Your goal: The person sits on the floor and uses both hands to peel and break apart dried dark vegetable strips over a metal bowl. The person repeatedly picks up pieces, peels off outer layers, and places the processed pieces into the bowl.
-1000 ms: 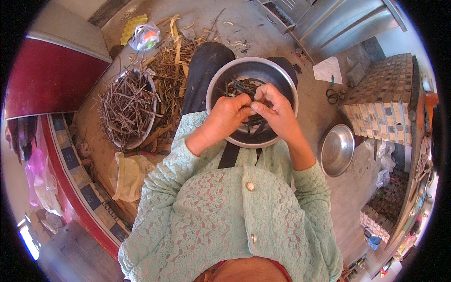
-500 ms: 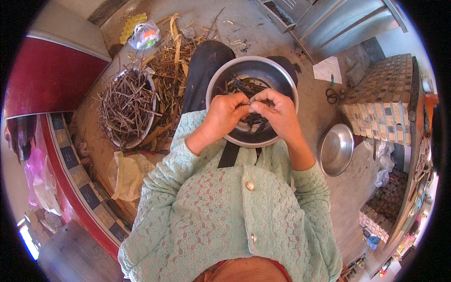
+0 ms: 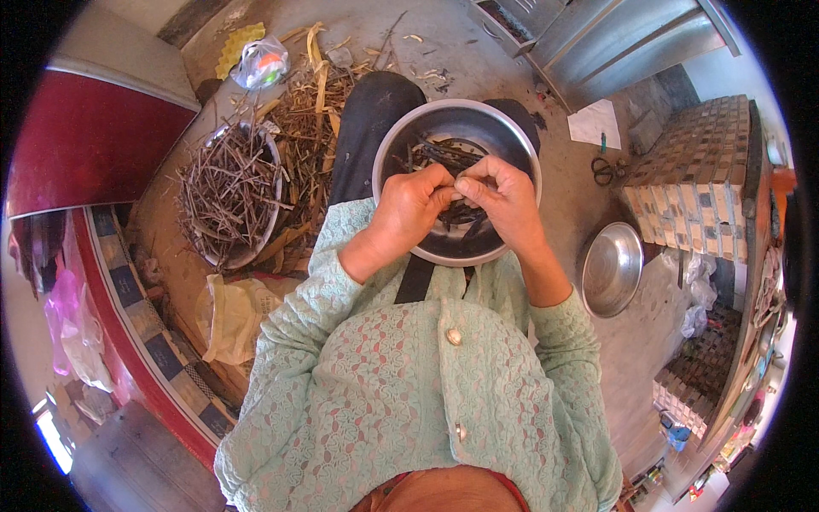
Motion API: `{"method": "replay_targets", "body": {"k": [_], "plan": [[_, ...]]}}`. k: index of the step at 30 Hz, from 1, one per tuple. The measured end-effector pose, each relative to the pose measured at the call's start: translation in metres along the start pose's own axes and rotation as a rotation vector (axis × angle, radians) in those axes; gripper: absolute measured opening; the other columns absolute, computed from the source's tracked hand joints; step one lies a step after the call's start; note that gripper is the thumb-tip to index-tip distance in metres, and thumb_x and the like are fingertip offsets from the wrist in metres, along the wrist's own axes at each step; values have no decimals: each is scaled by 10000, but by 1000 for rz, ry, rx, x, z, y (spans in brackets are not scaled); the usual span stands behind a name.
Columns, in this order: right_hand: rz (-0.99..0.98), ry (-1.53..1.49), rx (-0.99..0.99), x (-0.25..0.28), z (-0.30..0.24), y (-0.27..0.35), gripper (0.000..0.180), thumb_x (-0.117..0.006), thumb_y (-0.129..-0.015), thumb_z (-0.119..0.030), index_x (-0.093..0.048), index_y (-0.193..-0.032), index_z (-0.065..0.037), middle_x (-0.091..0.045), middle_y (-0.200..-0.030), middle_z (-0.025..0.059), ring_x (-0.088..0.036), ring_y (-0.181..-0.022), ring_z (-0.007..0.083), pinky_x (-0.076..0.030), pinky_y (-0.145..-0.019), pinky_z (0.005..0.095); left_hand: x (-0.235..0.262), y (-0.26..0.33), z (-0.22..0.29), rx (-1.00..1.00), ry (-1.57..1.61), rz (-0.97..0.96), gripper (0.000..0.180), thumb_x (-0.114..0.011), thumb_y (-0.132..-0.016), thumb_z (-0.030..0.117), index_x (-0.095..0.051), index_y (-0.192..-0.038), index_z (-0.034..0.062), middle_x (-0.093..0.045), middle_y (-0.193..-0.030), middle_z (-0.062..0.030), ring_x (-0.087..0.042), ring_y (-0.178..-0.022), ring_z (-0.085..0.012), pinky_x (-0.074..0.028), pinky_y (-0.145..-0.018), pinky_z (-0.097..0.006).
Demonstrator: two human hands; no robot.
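Steel bowl point(image 3: 503, 136) on the lap: polished metal, glossy inside, holding dark matt pods point(image 3: 444, 154); second metal bowl point(image 3: 611, 270) on the floor, same shiny finish. Basin point(image 3: 230, 192) at the left is heaped with dry, rough, woody stems; beside it straw-coloured fibrous husks point(image 3: 316, 94) lie on the matt, dusty concrete floor point(image 3: 461, 51). Cardigan sleeve point(image 3: 316, 299): pale green lace-knit cloth, textured; clear plastic bag point(image 3: 260, 61) is glossy and crinkled.

Mint-green lace cardigan point(image 3: 409, 401) (pale buttons), long sleeves, dark trousers point(image 3: 371, 128).
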State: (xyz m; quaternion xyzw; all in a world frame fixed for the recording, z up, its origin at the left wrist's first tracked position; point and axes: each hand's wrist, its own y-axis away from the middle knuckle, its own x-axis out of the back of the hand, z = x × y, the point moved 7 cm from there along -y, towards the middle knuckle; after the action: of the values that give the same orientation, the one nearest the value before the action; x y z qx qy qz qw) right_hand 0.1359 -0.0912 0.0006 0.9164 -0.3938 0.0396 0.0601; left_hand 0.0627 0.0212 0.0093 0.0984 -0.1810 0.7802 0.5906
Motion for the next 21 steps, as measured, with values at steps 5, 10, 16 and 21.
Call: {"method": "replay_targets", "body": {"k": [5,10,16,21], "plan": [[-7,-26,22,0,0,0,161,-634,-843,-142,-580,-815,7,-590,-721,20,-517,-653,63,-435,-597,216,0,-1,1,-23,19,-11,101,-648,-789,54,-557,-793,10,-589,-633,-123,-608,-565,-225,-456,-503,-313],[-40,-52,13,-3,0,0,169,-626,-854,-150,-559,-830,3,-550,-727,4,-486,-660,54,-419,-596,206,-3,-2,-3,46,161,-82,83,-624,-821,47,-554,-809,3,-590,-662,-85,-581,-584,-128,-460,-533,-275],[-50,-45,-12,-4,5,-1,180,-621,-859,-153,-542,-827,6,-547,-729,3,-494,-668,52,-430,-596,213,-6,-1,-3,126,213,-141,28,-574,-865,38,-571,-861,11,-567,-697,-18,-538,-646,-76,-446,-593,-239],[-33,-24,28,-4,2,-2,190,-620,-860,-154,-538,-811,11,-559,-726,16,-507,-658,64,-440,-594,225,-7,-1,-7,121,225,-152,29,-564,-873,37,-564,-875,9,-575,-706,-25,-541,-650,-76,-450,-599,-236]]}}
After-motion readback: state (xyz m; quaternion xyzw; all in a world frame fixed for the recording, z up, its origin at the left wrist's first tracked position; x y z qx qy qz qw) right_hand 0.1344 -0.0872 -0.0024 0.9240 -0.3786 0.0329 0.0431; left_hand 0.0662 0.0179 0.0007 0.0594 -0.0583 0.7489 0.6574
